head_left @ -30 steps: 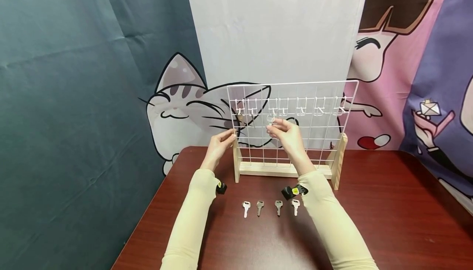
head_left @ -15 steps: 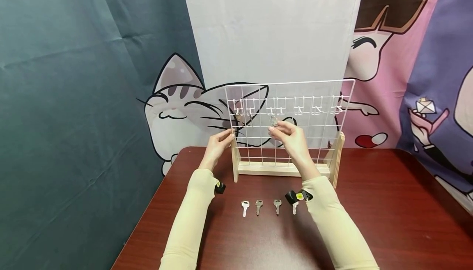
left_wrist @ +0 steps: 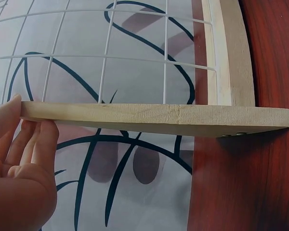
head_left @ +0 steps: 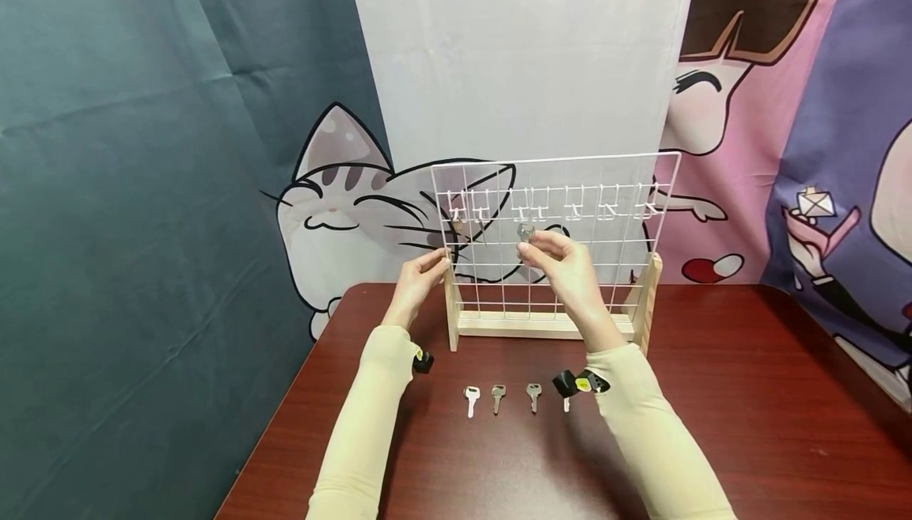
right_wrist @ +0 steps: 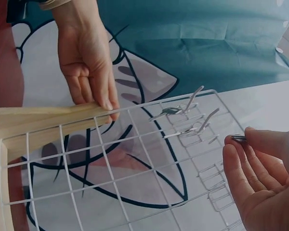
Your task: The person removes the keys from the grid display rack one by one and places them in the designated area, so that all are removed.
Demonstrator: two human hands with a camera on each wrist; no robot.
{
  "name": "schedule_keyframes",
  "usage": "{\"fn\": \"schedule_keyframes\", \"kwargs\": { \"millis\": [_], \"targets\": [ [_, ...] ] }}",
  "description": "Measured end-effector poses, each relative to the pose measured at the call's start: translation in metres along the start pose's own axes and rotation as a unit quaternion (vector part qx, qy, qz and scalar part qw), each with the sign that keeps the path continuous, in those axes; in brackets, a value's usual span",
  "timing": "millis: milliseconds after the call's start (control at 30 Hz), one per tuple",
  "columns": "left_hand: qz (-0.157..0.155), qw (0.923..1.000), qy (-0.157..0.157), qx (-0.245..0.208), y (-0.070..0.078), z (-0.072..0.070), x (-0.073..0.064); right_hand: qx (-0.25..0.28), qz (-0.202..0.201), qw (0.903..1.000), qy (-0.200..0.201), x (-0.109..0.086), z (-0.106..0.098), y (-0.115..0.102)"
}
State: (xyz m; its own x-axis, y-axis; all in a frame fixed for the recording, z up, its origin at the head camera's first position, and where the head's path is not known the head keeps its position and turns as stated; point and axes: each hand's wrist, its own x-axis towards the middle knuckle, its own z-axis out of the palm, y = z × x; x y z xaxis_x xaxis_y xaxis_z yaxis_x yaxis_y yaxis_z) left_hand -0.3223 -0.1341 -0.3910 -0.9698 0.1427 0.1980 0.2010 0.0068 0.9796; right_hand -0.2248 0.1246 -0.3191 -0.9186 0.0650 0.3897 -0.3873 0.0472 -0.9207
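Observation:
A white wire grid rack point(head_left: 556, 160) stands on wooden feet, with a row of white hooks point(head_left: 572, 211) across its upper part. My left hand point(head_left: 416, 282) pinches the top of the rack's left wooden upright point(left_wrist: 159, 114) between thumb and fingers. In front of the hooks my right hand point(head_left: 566, 267) pinches a metal key point(head_left: 526, 233) by thumb and fingertips; the right wrist view shows this key point(right_wrist: 238, 138) edge-on, partly covered by the fingers. Two keys hang on the leftmost hooks, one hanging key point(right_wrist: 171, 111) nearest the rack's end and another hanging key point(right_wrist: 182, 132) beside it.
Several loose keys point(head_left: 498, 398) lie in a row on the reddish-brown table point(head_left: 712, 393) before the rack; the right wrist camera point(head_left: 570, 383) overlaps the rightmost one. Printed cloth point(head_left: 527, 45) hangs behind the table, and a dark green curtain point(head_left: 142, 227) is at the left.
My right hand has shifted slightly right relative to the hooks, the key still pinched in it. The left hand stays on the upright. The head view has turned a little.

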Motion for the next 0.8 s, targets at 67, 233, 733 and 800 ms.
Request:
{"fn": "schedule_keyframes", "kwargs": {
  "millis": [67,233,733,800],
  "targets": [
    [0.001,1.0000,0.002,0.001,0.001,0.000,-0.001,0.004,-0.005,1.0000,-0.001,-0.002,0.000,-0.003],
    [0.000,1.0000,0.008,0.004,0.000,0.001,-0.002,0.013,-0.012,0.9998,-0.003,-0.005,-0.002,-0.007],
    [0.003,0.9999,0.008,0.005,-0.001,0.001,-0.001,0.041,-0.044,0.9981,0.014,-0.010,-0.029,-0.018],
    [0.003,1.0000,0.008,0.003,-0.001,0.000,0.000,0.062,-0.053,0.9966,0.016,-0.013,-0.036,-0.020]
  ]
}}
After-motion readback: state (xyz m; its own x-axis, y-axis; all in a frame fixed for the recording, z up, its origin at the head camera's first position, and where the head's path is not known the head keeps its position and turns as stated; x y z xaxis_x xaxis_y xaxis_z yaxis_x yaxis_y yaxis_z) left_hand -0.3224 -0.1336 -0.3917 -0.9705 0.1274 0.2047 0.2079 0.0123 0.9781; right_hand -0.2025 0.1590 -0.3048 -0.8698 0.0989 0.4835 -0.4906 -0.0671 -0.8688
